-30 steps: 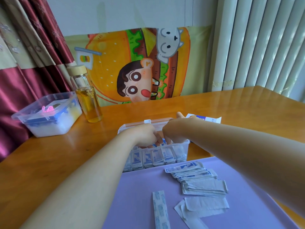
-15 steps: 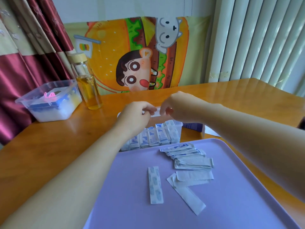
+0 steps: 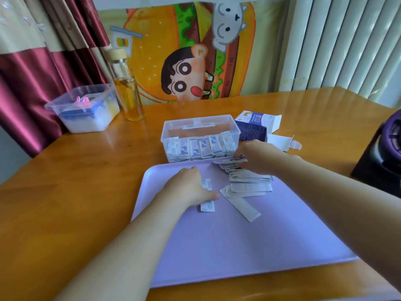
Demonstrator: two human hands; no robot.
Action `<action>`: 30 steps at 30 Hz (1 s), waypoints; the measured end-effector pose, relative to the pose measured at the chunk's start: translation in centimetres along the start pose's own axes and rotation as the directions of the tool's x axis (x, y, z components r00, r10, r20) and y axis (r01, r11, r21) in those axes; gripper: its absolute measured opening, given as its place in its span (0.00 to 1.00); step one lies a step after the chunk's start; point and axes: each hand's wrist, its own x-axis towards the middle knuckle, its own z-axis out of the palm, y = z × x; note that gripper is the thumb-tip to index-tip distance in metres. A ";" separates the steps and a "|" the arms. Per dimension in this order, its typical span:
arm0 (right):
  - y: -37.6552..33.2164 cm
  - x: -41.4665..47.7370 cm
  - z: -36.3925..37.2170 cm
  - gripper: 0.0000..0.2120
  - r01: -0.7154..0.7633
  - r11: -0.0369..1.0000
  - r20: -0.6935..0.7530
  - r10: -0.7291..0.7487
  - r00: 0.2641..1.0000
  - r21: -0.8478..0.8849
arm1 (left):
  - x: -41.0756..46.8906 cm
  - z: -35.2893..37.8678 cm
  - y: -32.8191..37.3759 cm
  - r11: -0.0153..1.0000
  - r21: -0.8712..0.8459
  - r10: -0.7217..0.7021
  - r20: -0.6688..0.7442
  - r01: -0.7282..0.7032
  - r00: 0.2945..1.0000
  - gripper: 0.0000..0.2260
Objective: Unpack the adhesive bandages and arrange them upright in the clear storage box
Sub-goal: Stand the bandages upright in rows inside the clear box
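- The clear storage box point(image 3: 200, 127) stood on the table point(image 3: 76, 192), touching the far edge of the purple tray point(image 3: 238, 246), with its lid off.
- A row of upright bandages point(image 3: 199, 148) stood against the box's near wall; the space behind them was bare.
- A pile of bandages point(image 3: 249, 178) lay on the tray just in front of the box's right end.
- The right hand point(image 3: 260, 157) had its fingers curled onto the top of that pile, pinching the uppermost pieces.
- The left hand point(image 3: 188, 187) lay palm down on a single bandage point(image 3: 207, 203), thumb across it; whether the fingers gripped it I cannot tell.
- Loose white strips point(image 3: 245, 203) lay between the single bandage and the pile.
- An opened bandage carton point(image 3: 252, 127) lay just right of the box.
- A bottle point(image 3: 128, 90) of yellow liquid and a plastic tub point(image 3: 84, 109) stood far left.
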 end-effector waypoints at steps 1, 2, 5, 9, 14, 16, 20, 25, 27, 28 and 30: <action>0.0 0.0 0.1 0.13 0.006 1.000 -0.011 -0.006 1.000 -0.011 | -0.1 0.2 0.2 1.000 0.025 0.002 0.001 -0.003 1.000 0.27; 0.0 -0.1 0.2 0.12 0.011 0.999 -0.023 -0.012 1.000 -0.031 | -0.1 0.2 0.5 0.999 0.037 0.007 0.008 -0.007 1.000 0.27; -0.1 -0.6 0.3 0.10 0.021 0.998 -0.063 -0.025 0.998 -0.064 | 0.1 0.1 0.6 1.000 0.023 0.018 0.027 -0.018 0.999 0.26; 0.8 -1.7 -0.6 0.08 -0.002 0.999 -0.193 0.010 0.981 0.040 | 0.0 -0.2 0.1 0.994 -0.106 0.027 0.055 -0.021 0.998 0.29; -0.4 -3.9 -2.0 0.10 0.006 0.915 -0.316 0.133 0.939 0.403 | -0.9 -0.9 -0.1 0.783 -0.619 0.044 -0.041 -0.060 0.998 0.11; -1.5 -4.6 -2.2 0.09 0.031 0.823 -0.323 0.188 0.928 0.567 | -1.6 -0.8 0.5 0.641 -0.763 0.064 -0.051 -0.080 0.997 0.12; -3.8 -5.6 -1.2 0.09 0.052 0.571 -0.242 0.262 0.934 0.819 | -2.7 0.4 2.1 0.376 -0.921 0.039 -0.092 -0.100 0.995 0.12; -6.8 -6.8 -0.1 0.08 -0.006 0.101 -0.022 0.268 0.963 0.995 | -3.1 1.6 2.2 0.244 -0.944 -0.195 -0.271 -0.221 0.943 0.08; -7.6 -7.4 0.1 0.08 -0.028 -0.017 0.032 0.237 0.971 0.999 | -3.5 1.7 1.7 0.219 -0.950 -0.223 -0.271 -0.223 0.936 0.06; -7.6 -7.6 0.2 0.09 -0.036 -0.072 0.052 0.228 0.972 0.997 | -3.6 1.7 1.5 0.200 -0.957 -0.221 -0.255 -0.213 0.941 0.07; -7.7 -8.0 0.4 0.10 -0.067 -0.126 0.092 0.204 0.975 0.990 | -3.9 1.7 1.1 0.158 -0.968 -0.204 -0.223 -0.193 0.953 0.07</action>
